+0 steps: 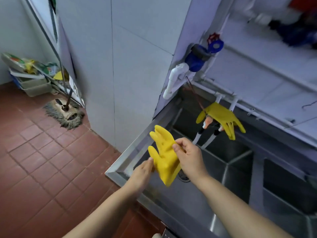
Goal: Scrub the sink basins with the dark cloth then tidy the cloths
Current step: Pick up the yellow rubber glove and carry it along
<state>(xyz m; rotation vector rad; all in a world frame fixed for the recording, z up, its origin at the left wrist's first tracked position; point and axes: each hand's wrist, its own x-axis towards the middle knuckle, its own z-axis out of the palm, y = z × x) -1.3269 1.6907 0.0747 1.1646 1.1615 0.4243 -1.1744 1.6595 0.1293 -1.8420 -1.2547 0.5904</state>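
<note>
Nearest the lens: two bare forearms reaching forward over the front rim of a steel sink unit [120,166].

Left hand [142,172], fingertips pinching the lower left edge of a yellow rubber glove [163,152]. Right hand [189,156], fingers curled and clamped with the thumb on the same glove at its right side, near the palm. Glove held up in the air between both hands, fingers pointing up and away, cuff hanging down, above the left basin [214,189].

Drain [183,176] partly visible in the basin floor just behind the glove's cuff.

Second yellow glove [221,117] hanging at the back of the basin, fingers down, over what look like taps or hose ends, though blur makes that unsure.

Second basin [289,184] to the right, set apart by a steel divider.

White pipe [175,79] and blue valve fitting [197,59] on the tiled wall above the sink's left corner.

Mop head [66,113] lying on red floor tiles [42,160], left of the tiled pillar [137,74]. Stacked trays [32,81] with clutter in the far corner.

Dark cloth: not made out anywhere in this view.
</note>
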